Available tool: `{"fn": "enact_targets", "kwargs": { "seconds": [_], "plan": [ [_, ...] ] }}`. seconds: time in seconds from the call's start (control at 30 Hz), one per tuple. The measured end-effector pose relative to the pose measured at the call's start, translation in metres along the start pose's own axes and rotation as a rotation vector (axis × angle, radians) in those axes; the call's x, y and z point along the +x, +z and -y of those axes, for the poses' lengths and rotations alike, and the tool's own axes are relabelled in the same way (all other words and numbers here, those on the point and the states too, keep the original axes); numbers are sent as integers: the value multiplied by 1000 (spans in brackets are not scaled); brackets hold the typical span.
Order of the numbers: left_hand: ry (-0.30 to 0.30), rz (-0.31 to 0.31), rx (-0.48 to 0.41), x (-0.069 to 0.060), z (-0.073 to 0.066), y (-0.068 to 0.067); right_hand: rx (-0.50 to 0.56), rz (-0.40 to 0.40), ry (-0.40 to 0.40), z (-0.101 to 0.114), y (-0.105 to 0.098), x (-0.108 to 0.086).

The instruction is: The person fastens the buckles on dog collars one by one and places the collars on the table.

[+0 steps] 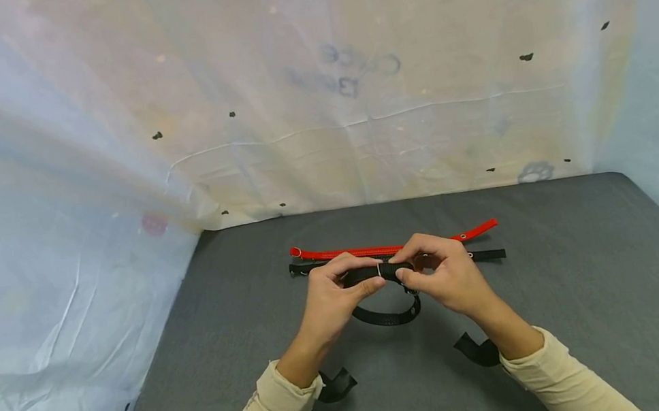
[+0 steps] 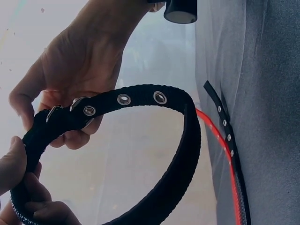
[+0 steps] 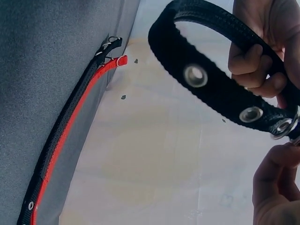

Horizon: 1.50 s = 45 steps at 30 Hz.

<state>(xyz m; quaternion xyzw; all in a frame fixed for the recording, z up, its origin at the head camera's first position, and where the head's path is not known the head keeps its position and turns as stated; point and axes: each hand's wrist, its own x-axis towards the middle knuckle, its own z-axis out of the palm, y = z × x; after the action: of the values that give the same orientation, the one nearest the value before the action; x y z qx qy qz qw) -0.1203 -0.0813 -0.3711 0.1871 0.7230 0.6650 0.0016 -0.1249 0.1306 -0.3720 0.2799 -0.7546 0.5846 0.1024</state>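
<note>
A black collar (image 1: 387, 319), bent into a loop, is held up above the table by both hands. My left hand (image 1: 329, 294) pinches its upper part between thumb and fingers. Close beside it, my right hand (image 1: 450, 274) pinches the same part near the buckle. In the left wrist view the collar (image 2: 191, 145) shows metal eyelets along its band, and a metal ring or buckle sits by the right hand's fingers (image 2: 77, 138). The right wrist view shows the collar's (image 3: 171, 47) loop with eyelets; the buckle end is partly hidden at the frame's edge.
Behind the hands, a red collar (image 1: 480, 228) and a second black collar (image 1: 490, 255) lie stretched out side by side on the grey table (image 1: 565, 314). Pale plastic sheeting (image 1: 422, 153) hangs behind the table and at both sides. Black strap ends (image 1: 477, 350) hang at both wrists.
</note>
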Motion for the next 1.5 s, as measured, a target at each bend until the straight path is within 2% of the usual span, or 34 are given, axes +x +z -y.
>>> {"fn": "enact_targets", "kwargs": {
  "seconds": [0.3, 0.47, 0.87, 1.17, 1.5],
  "plan": [
    [22, -23, -2, 0, 1, 0, -12, 4, -6, -1, 0, 1],
    [50, -28, -3, 2, 4, 0, -52, 10, -13, -1, 2, 2],
    [54, -41, -72, 2, 6, -3, -123, -17, 9, -1, 2, 2],
    [54, -102, -92, 3, 5, -6, -66, -31, 1, -4, -2, 3],
    [51, -100, -91, 5, 2, -7, -47, -29, -8, -2, -4, 3]
  ]
}}
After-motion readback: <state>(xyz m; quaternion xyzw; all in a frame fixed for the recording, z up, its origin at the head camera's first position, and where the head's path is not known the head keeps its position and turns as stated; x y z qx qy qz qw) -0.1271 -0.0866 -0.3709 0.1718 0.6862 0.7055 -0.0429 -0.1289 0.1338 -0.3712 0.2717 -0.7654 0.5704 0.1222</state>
